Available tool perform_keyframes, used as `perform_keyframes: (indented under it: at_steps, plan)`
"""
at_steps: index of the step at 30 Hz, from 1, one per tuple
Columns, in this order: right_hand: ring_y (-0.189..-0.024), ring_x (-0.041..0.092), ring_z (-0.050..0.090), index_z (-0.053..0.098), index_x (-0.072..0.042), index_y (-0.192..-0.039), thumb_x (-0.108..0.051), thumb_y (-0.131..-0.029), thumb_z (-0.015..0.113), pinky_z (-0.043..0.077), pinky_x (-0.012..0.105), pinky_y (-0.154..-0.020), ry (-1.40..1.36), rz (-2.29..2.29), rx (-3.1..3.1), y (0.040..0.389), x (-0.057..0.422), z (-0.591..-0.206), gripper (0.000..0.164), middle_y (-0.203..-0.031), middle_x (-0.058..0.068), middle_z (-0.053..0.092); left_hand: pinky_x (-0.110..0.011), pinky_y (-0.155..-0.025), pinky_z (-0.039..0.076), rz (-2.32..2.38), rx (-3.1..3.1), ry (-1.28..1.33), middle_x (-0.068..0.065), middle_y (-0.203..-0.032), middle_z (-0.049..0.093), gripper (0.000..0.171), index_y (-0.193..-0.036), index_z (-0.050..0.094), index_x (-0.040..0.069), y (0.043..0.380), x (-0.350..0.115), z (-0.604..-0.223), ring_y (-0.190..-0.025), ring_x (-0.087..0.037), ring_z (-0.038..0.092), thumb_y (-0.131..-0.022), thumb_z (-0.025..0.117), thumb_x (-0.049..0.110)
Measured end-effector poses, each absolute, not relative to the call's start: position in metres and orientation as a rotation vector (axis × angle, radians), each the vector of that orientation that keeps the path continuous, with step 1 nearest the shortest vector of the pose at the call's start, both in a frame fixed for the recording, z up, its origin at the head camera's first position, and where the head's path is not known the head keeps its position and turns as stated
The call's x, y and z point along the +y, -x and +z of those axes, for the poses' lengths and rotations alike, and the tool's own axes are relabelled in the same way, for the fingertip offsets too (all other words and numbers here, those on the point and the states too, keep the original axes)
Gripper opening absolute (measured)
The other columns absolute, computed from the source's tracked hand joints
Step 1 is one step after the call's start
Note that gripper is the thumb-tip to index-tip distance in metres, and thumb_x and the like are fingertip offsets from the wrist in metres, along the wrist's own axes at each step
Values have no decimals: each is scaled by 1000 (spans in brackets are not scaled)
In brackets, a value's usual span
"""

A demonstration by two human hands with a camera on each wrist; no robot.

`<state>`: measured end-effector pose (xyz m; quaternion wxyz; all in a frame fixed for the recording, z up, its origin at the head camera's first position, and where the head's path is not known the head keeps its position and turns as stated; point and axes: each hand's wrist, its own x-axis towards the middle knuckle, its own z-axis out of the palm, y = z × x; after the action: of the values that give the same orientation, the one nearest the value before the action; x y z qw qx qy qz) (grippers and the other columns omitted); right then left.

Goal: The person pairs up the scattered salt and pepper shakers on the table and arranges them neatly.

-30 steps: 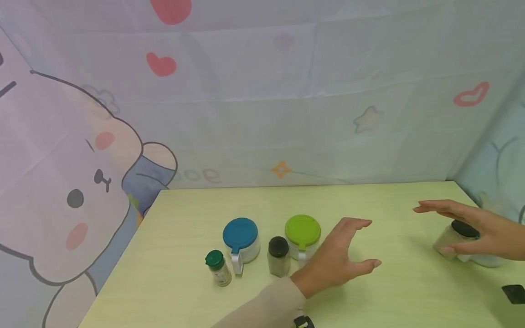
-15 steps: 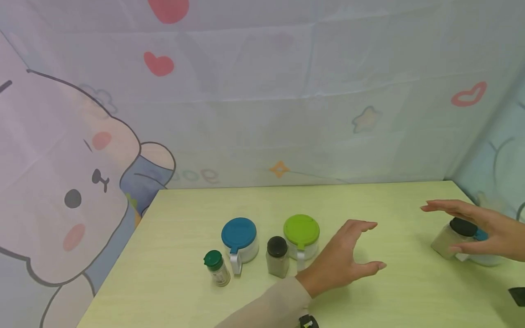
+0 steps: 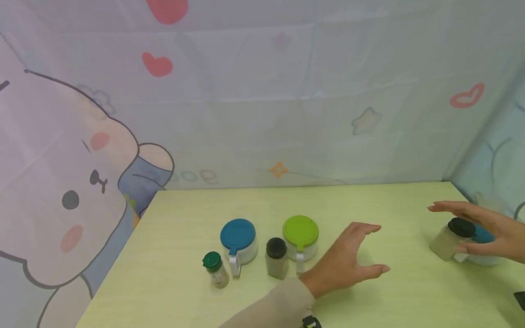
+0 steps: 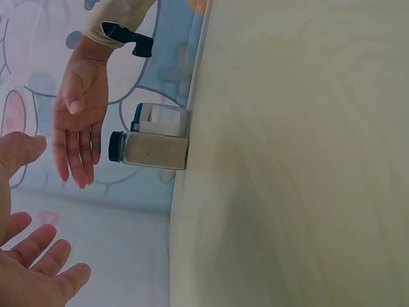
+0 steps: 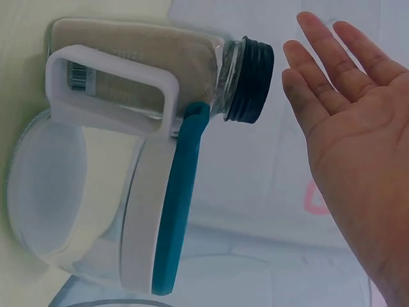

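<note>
My left hand (image 3: 342,262) is held over the table with thumb and fingers spread apart, holding nothing. Closest to it is a clear seasoning jar with a lime-green lid (image 3: 301,231) and a handle. At the far right my right hand (image 3: 492,231) hovers with fingers extended, close by a square glass jar of greyish-brown powder (image 5: 140,48) with a black cap (image 5: 250,80). Beside that jar stands a clear seasoning jar with a blue lid (image 5: 176,217) and a white handle (image 5: 115,73). In the head view my right hand partly hides the blue-lidded jar.
Left of centre are another blue-lidded jar (image 3: 238,237), a black-capped powder jar (image 3: 277,264) and a small green-capped spice bottle (image 3: 217,273). They stand on a pale yellow-green table (image 3: 164,287). A printed cloth backdrop (image 3: 254,114) hangs behind it.
Both hands have drifted a little to the right, still spread. More of the blue lid shows beside my right hand. The whole scene has shifted slightly left in the head view.
</note>
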<state>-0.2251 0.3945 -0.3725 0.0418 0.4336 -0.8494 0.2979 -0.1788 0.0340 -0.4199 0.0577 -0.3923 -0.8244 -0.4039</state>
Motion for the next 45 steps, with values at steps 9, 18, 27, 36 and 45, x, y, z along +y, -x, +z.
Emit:
perform_keyframes:
  at_steps: [9,18,27,36,45]
  plan:
    - [-146,5,31,31,11,-152,20,-66,80,26,11,-108,-1373,981,-2520,232,406,-383,99,-157,12,39,-19,-112,37,-1205,-2514,1208,6,-149,43,73,-156,34,18,179,38,-420,-137,-2,40,-96,72,37]
    - [-147,11,34,29,19,-148,24,-53,84,27,12,-113,-1464,933,-2391,241,420,-391,109,-155,16,42,-18,-111,37,-1208,-2536,1221,7,-149,42,74,-156,34,21,182,45,-426,-137,-3,41,-95,72,38]
    - [-150,3,23,29,13,-152,20,-57,86,23,8,-110,-1312,840,-2494,237,432,-395,111,-158,7,40,-19,-111,38,-1222,-2591,1226,10,-149,40,75,-157,32,24,183,52,-426,-137,-1,40,-95,71,39]
    - [-150,-2,18,26,6,-156,17,-62,85,13,5,-109,-1167,867,-2575,230,439,-400,112,-160,-2,37,-17,-111,37,-1175,-2603,1242,10,-148,41,76,-158,32,24,184,60,-431,-136,-1,40,-95,71,41]
    - [-148,-3,21,27,7,-156,20,-61,83,14,5,-109,-1144,930,-2562,231,446,-408,110,-158,-10,36,-15,-109,37,-1170,-2610,1232,11,-147,42,74,-157,34,23,186,67,-435,-133,0,43,-95,72,40]
